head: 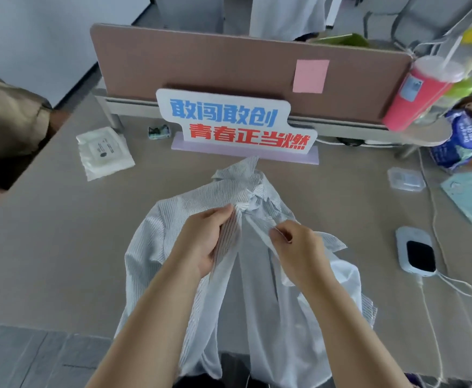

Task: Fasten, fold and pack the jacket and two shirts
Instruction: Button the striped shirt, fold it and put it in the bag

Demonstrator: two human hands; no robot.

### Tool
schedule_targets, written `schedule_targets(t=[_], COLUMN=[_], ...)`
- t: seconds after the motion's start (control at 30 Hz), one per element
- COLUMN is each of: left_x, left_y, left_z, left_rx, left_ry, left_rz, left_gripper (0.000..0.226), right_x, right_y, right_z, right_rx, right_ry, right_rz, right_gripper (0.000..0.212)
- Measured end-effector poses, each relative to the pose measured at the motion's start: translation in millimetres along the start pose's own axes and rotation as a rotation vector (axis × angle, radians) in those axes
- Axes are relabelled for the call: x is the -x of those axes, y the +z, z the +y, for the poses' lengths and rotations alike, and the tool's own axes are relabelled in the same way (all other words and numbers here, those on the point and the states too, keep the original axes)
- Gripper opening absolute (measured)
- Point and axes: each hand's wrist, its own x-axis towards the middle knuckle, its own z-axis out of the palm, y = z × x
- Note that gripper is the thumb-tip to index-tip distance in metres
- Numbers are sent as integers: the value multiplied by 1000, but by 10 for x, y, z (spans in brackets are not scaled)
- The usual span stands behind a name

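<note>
Close head view, down onto desk [61, 247]

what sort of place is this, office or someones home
Most likely an office: a long desk backed by a brown partition panel with a pink sticky note on it, and a slogan sign standing in front. The striped shirt lies on that desk.

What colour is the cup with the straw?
The cup is pinkish red with a clear lid and a white straw, seen in the head view.
</note>
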Motion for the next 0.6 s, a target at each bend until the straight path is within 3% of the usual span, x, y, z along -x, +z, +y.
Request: schedule_targets(t=[0.13,0.23,0.37,0.47,0.6], left_x=[-280,-354,-369,-348,-221], left_y=[-67,-84,-33,47,189], left_z=[49,67,69,77,-48], left_rx=[-129,-140,-137,-112,-152], left_ry=[67,34,-14,-47,-36], left_rz=[25,-7,-48,-74,-44], left_gripper=[18,17,13,11,18], right_x=[-29,-13,-107,-230,-233], right_y=[-65,-94,-66,-92,-107], right_z=[115,157,105,26,7], right_rx=[350,469,246,72,38], right_ry=[64,73,55,8,-169], right_rz=[-245,-290,-96,46,43], right_gripper=[35,39,36,10,24])
